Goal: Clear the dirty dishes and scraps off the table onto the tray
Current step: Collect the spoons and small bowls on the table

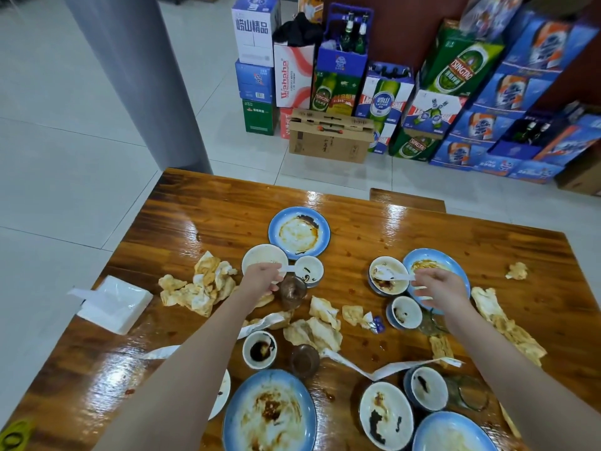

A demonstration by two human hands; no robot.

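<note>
While both arms stretch over the table (357,216), each hand has a white plastic spoon. Left hand (261,277): fingers curled, pinching the handle of the left spoon (289,270), which points toward a small dish (309,270); a white bowl (264,259) sits just behind the knuckles and a brown glass (293,291) just in front. Right hand (437,284): thumb and forefinger pinch the handle end of the right spoon (388,274), the other fingers loosely spread; that spoon's scoop lies inside a smeared soup bowl (387,283), which sits beside a blue plate (435,260) partly under the hand. Further out: a far plate (299,232) with sauce rings, several sauce cups with dark dregs, crumpled napkins (201,284) scattered in clumps, a clean napkin stack (115,304) at the left edge, more plates along the near edge. Tray: not in view, so nothing visible has been loaded; the job looks barely begun. Step in hand, as judged: gathering cutlery. Recommended handling: lift each spoon straight up so drips fall into a bowl, drop both into one bowl, nest bowls on a plate, keep sauce cups level, and sweep the napkins last, once the crockery is off the wood.
</note>
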